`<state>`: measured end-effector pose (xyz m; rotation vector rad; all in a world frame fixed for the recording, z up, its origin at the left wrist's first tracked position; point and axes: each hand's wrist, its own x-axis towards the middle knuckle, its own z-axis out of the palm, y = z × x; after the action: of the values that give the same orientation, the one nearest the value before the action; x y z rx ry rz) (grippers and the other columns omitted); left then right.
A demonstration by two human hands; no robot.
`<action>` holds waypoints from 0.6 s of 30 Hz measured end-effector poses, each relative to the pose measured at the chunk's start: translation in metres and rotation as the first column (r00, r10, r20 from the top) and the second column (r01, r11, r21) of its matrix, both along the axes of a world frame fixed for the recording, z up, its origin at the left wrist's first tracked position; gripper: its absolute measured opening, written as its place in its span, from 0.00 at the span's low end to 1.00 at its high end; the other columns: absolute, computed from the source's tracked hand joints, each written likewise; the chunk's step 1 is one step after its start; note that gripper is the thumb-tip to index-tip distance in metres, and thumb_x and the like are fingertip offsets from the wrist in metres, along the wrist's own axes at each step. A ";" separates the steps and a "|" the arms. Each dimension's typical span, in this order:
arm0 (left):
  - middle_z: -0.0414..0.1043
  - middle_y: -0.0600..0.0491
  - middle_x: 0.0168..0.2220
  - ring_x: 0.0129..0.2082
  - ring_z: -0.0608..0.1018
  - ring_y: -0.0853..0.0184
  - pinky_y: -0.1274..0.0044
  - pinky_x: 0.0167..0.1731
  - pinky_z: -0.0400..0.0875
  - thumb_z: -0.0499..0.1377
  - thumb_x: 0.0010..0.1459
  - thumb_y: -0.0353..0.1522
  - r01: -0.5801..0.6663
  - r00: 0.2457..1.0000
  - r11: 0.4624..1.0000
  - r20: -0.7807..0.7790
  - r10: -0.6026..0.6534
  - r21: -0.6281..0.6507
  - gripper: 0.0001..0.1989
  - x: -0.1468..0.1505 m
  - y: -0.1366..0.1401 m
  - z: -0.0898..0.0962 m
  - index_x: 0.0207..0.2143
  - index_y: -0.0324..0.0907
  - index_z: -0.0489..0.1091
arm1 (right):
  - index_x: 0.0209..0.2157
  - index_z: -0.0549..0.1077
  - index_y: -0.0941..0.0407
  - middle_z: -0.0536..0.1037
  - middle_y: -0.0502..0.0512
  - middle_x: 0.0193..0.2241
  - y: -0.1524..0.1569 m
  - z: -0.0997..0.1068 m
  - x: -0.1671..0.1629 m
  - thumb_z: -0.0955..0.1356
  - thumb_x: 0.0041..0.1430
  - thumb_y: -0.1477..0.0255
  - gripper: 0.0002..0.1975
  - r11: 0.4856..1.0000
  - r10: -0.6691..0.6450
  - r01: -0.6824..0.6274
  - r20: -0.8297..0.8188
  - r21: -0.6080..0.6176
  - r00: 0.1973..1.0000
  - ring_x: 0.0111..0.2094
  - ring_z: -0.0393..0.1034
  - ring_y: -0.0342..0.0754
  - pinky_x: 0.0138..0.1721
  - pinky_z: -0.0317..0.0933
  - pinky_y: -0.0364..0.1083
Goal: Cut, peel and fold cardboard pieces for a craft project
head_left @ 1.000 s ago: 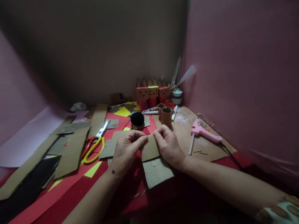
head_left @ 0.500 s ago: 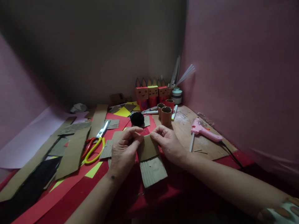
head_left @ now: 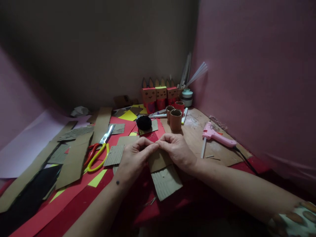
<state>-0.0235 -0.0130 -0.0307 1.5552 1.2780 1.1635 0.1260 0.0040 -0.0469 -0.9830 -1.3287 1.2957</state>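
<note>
Between my hands is a strip of cardboard point(head_left: 160, 161), smooth brown at its upper part and pale and ridged at its lower part. My left hand point(head_left: 137, 158) pinches its top edge with thumb and forefinger. Right beside those fingertips, my right hand point(head_left: 176, 151) pinches the same edge. The fingers hide that upper edge. Just beyond the hands a fuzzy black ball point(head_left: 144, 122) sits on a small cardboard piece. To the left lie scissors point(head_left: 100, 149) with one red and one yellow handle, blades partly apart.
A pink glue gun point(head_left: 217, 135) with its cord lies on a wooden board point(head_left: 195, 131) at right. Cardboard tubes point(head_left: 175, 120) stand behind my hands, with box-headed figures point(head_left: 148, 95) and a lidded jar point(head_left: 187, 97) farther back. Cardboard strips point(head_left: 76, 158) and red paper point(head_left: 59, 204) cover the left side.
My fingertips have come together at the strip's top edge, where they were slightly apart. The strip's lower end has swung a little to the right. The view has shifted slightly.
</note>
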 end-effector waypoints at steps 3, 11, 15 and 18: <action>0.66 0.58 0.19 0.20 0.64 0.74 0.82 0.19 0.58 0.64 0.50 0.38 -0.077 0.997 0.995 -0.001 0.077 -0.056 0.12 -0.003 0.000 0.002 0.21 0.39 0.70 | 0.20 0.67 0.58 0.67 0.47 0.19 0.003 -0.002 0.000 0.70 0.50 0.62 0.15 0.990 0.105 -0.112 -0.091 -0.087 0.990 0.22 0.58 0.40 0.24 0.52 0.42; 0.63 0.59 0.17 0.17 0.62 0.76 0.83 0.17 0.55 0.64 0.50 0.39 -0.042 0.997 0.991 0.055 0.049 -0.127 0.14 -0.001 0.003 0.004 0.22 0.39 0.69 | 0.20 0.65 0.57 0.64 0.45 0.17 0.009 -0.005 0.004 0.71 0.51 0.60 0.18 0.990 0.077 -0.091 -0.129 -0.111 0.989 0.19 0.56 0.39 0.22 0.48 0.42; 0.64 0.59 0.17 0.17 0.62 0.75 0.83 0.17 0.55 0.64 0.50 0.39 -0.014 0.994 0.987 0.108 0.032 -0.162 0.13 -0.006 0.005 0.004 0.23 0.39 0.69 | 0.20 0.67 0.58 0.66 0.47 0.17 0.012 -0.005 0.005 0.72 0.50 0.57 0.20 0.953 0.174 -0.228 -0.258 -0.198 0.950 0.19 0.59 0.40 0.23 0.53 0.42; 0.63 0.59 0.16 0.17 0.61 0.76 0.82 0.16 0.55 0.63 0.50 0.37 -0.046 0.994 0.990 0.092 0.058 -0.132 0.12 -0.007 0.004 0.005 0.21 0.39 0.69 | 0.19 0.67 0.58 0.66 0.48 0.17 0.012 -0.003 0.007 0.69 0.52 0.51 0.25 0.948 0.154 -0.227 -0.302 -0.222 0.941 0.19 0.60 0.40 0.23 0.53 0.43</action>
<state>-0.0302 -0.0093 -0.0256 1.3636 1.3109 1.1500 0.1325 0.0159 -0.0500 -0.8144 -1.0744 1.7210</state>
